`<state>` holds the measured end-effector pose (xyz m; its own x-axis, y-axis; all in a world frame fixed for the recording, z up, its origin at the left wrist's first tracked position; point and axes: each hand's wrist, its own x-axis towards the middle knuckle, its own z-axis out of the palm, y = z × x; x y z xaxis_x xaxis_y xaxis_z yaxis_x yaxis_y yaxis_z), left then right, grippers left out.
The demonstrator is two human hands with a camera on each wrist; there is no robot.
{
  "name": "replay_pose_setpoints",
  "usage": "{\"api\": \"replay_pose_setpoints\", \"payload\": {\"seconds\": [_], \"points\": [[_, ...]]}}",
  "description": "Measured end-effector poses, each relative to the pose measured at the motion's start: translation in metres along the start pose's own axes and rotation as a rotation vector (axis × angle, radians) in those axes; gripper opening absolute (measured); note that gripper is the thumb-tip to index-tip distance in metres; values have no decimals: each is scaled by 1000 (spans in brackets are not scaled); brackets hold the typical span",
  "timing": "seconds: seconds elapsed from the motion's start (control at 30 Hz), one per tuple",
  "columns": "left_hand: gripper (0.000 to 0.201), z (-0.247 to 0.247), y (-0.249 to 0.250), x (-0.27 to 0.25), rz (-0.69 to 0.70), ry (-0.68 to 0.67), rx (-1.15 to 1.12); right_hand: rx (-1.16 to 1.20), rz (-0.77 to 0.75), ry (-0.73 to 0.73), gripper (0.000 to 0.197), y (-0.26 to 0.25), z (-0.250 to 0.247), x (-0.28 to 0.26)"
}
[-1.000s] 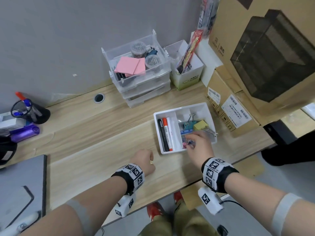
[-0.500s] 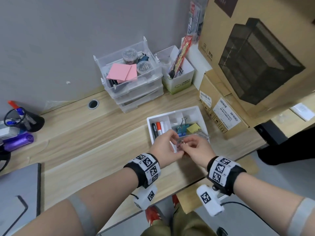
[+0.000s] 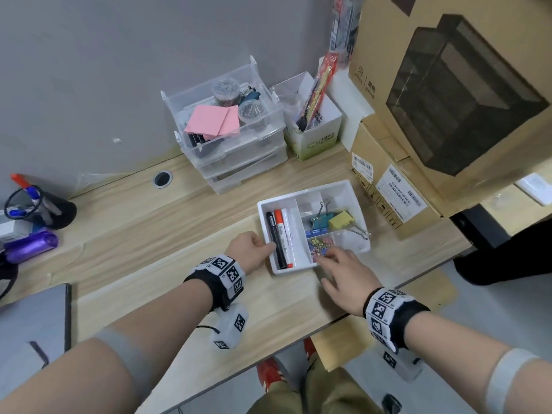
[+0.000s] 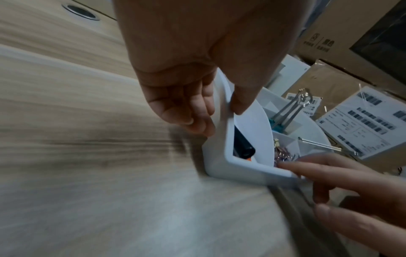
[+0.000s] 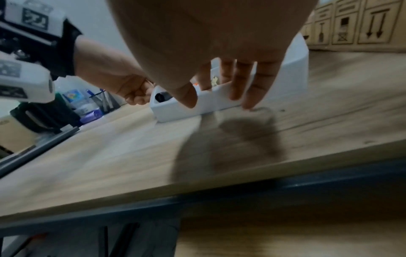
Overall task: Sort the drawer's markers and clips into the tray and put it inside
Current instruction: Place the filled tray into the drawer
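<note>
The white divided tray point(image 3: 295, 269) sits on the wooden desk. Three markers point(image 3: 280, 237), black, red and white, lie in its left compartment. Large binder clips point(image 3: 343, 220) fill a right compartment, and small coloured clips point(image 3: 321, 245) lie in the near one. My left hand point(image 3: 254, 248) pinches the tray's left wall point(image 4: 216, 107), thumb over the rim and fingers outside. My right hand point(image 3: 337, 264) hovers at the tray's front right corner with straight, spread fingers point(image 5: 232, 83) that hold nothing. The clear drawer unit point(image 3: 233, 144) stands behind, its top drawer open.
Stacked cardboard boxes point(image 3: 388, 186) crowd the tray's right side. A green-and-white box point(image 3: 313, 130) stands beside the drawers. A black pen cup point(image 3: 41, 207) and a purple object point(image 3: 30, 245) sit far left, a grey laptop point(image 3: 30, 324) near left. The desk's front edge point(image 5: 219, 182) is close.
My left hand went from the desk to meet the right over the tray, then took hold of the tray's left wall. My right hand left the small-clip compartment and drew back open.
</note>
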<state>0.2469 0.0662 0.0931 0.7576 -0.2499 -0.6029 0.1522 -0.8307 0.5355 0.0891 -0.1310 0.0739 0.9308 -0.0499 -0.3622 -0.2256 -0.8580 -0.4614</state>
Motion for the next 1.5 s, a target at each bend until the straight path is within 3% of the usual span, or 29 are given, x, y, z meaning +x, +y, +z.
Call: {"api": "replay_pose_setpoints", "payload": {"seconds": [0.13, 0.23, 0.33, 0.5, 0.57, 0.63, 0.73, 0.87, 0.97, 1.13, 1.37, 1.5], "points": [[15, 13, 2, -2, 16, -42, 54, 19, 77, 50, 58, 0, 11, -7], [24, 15, 1, -4, 6, -74, 42, 177, 98, 161, 51, 1, 16, -19], [15, 14, 0, -8, 3, -103, 37, 280, 141, 236, 40, 15, 24, -44], [25, 19, -13, -17, 22, -179, 38, 328, 440, 365, 24, 68, 61, -105], [25, 23, -22, -23, 47, -246, 75, 327, 611, 306, 25, 90, 83, -129], [20, 30, -33, -31, 35, -370, 95, 296, 737, 92, 34, 108, 108, -145], [15, 40, -51, -43, -40, -544, 157, 191, 722, -158, 53, 119, 150, -154], [34, 49, -60, -41, -58, -492, 164, 132, 588, -214, 67, 119, 187, -138], [48, 54, -58, -35, -76, -421, 160, 138, 642, -276, 72, 122, 201, -125], [51, 58, -58, -31, -80, -390, 223, 26, 680, -267, 66, 126, 217, -129], [49, 56, -51, -35, -100, -407, 227, 219, 781, -338, 78, 136, 228, -187], [36, 50, -46, -38, -87, -446, 173, 338, 796, -323, 83, 142, 235, -245]]}}
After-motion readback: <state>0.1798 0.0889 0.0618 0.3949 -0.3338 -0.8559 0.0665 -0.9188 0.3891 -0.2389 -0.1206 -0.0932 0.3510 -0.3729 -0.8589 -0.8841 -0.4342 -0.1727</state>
